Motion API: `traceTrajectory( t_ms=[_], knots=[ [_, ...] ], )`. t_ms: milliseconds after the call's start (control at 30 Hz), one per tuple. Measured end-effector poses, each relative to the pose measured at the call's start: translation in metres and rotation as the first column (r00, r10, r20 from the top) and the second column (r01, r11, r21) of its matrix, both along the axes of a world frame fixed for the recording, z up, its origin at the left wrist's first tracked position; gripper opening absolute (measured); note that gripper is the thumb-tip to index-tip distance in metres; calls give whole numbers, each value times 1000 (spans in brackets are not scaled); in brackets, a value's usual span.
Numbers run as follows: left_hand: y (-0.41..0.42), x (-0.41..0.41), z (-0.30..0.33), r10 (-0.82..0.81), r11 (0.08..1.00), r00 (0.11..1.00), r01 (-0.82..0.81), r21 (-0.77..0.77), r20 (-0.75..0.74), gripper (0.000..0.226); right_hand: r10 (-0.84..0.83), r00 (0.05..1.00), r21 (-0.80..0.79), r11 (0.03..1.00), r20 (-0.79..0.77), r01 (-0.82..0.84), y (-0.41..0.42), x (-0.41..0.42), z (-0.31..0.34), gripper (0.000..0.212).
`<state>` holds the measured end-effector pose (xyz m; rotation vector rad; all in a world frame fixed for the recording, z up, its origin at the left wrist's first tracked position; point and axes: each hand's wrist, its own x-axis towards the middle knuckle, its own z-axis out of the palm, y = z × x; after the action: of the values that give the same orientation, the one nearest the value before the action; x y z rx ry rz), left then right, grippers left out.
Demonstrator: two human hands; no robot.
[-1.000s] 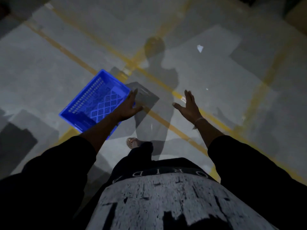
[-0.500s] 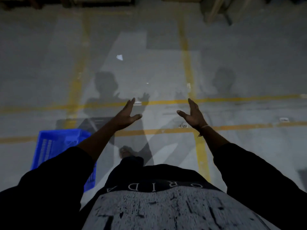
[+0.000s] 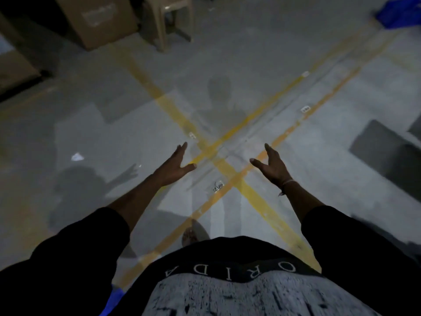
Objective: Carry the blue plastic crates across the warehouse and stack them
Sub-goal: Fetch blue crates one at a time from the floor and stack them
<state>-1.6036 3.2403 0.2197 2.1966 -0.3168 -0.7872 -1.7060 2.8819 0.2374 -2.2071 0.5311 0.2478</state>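
My left hand (image 3: 175, 166) and my right hand (image 3: 272, 166) are stretched out in front of me over the grey floor, palms facing each other, fingers apart, holding nothing. A sliver of a blue plastic crate (image 3: 115, 297) shows at the bottom edge, behind my left arm and mostly hidden by it. Blurred blue crates (image 3: 401, 13) sit far off in the top right corner.
Yellow floor lines (image 3: 227, 166) cross under my hands. A cardboard box (image 3: 98, 19) and a beige plastic stool (image 3: 170, 21) stand at the top left. A dark flat object (image 3: 387, 149) lies on the right. A paper scrap (image 3: 77, 157) lies left.
The view has swung to the right. The blue crate on the floor has slid from my left side to the bottom edge behind me. Both hands stay open and empty.
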Motion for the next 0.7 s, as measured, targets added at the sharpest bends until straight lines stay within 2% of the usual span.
traceTrajectory(
  t_ms=[133, 333, 533, 700],
  knots=[
    [-54, 51, 10, -201, 980, 980, 201, -4, 8, 96, -200, 980, 20, 980, 10, 199, -27, -4, 7, 92],
    [-146, 93, 17, -332, 942, 943, 332, -49, 14, 92, -429, 903, 74, 900, -12, 429, -91, -20, -4, 93],
    [-263, 134, 13, -415, 908, 909, 416, -47, 37, 97, -554, 832, 73, 829, -26, 554, -193, -22, -23, 96],
    [-370, 157, 27, -461, 886, 887, 462, -44, 27, 102, -635, 772, 134, 764, -18, 631, -290, -11, -18, 103]
  ],
)
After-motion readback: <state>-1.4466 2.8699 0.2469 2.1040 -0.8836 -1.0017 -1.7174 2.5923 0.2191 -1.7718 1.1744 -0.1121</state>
